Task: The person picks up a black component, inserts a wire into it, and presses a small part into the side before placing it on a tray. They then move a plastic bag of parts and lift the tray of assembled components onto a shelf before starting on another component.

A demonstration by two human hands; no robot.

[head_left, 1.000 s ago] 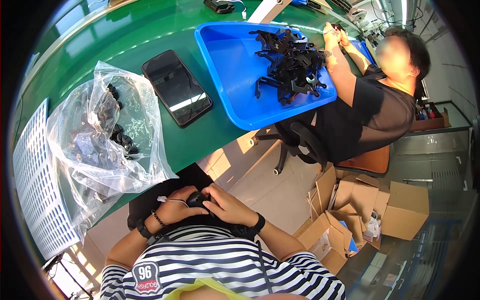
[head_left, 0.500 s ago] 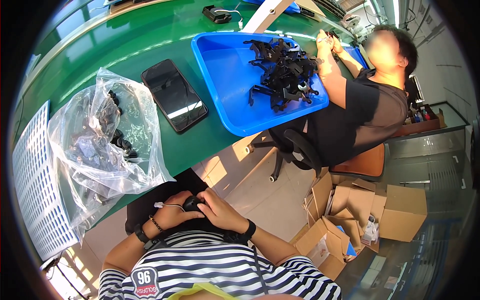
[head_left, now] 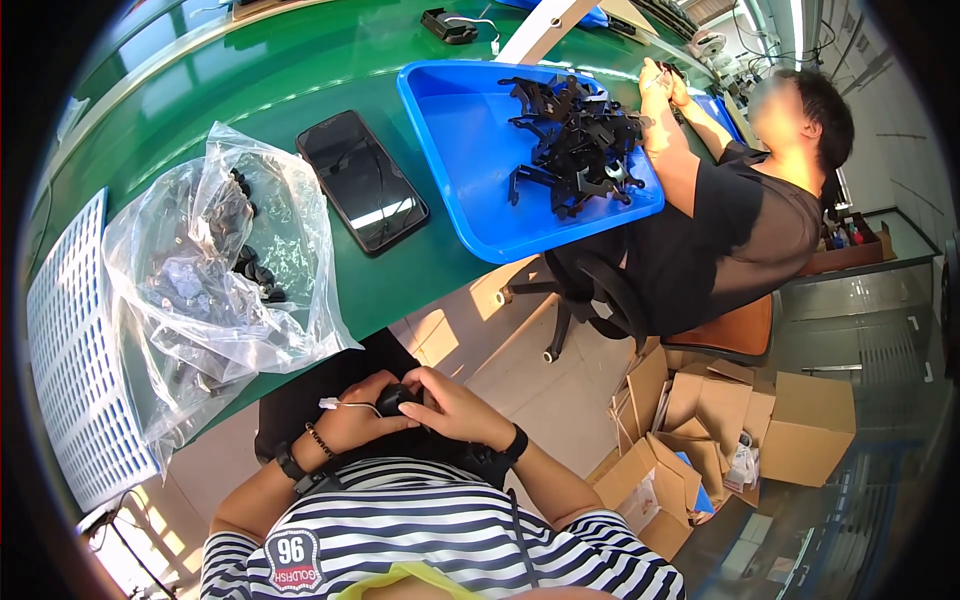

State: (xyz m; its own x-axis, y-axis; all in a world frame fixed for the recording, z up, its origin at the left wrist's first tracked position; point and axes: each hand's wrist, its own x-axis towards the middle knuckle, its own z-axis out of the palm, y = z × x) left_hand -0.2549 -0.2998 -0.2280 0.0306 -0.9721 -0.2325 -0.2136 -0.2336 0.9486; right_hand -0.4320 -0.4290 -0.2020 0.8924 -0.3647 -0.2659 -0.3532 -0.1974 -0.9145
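While both hands meet low in the frame, just above the striped shirt, a small black part (head_left: 398, 398) sits pinched between them over the lap. The left hand (head_left: 358, 422) is curled closed around the part's left side, and a thin white lead with a small connector (head_left: 333, 404) runs out leftward past its knuckles. The right hand (head_left: 455, 405) lies over the part from the right, fingers bent and pressed down on it; the fingertips themselves are hidden, so how tight the hold is cannot be told. The part stays below the table edge, well apart from the other work on the bench.

As a judgement, the step goes best with the part kept steady in the left hand while the right does the fine work, and with the white lead kept slack and free of the wrist bands so it does not snag or pull.

On the green bench (head_left: 250, 90), left of frame, a crumpled clear plastic bag (head_left: 205, 270) holds more small black pieces, and beside it lies a white slotted tray (head_left: 65, 340). A dark smartphone (head_left: 362, 180) lies face up at centre. A blue tray (head_left: 470, 170), upper centre, carries a heap of black plastic brackets (head_left: 575, 140) and overhangs the bench edge. A co-worker's hands (head_left: 662, 80) work just beyond that tray at upper right. Open cardboard boxes (head_left: 740, 420) crowd the floor at lower right. The bag sprawls near the bench edge, nearest to the hands.
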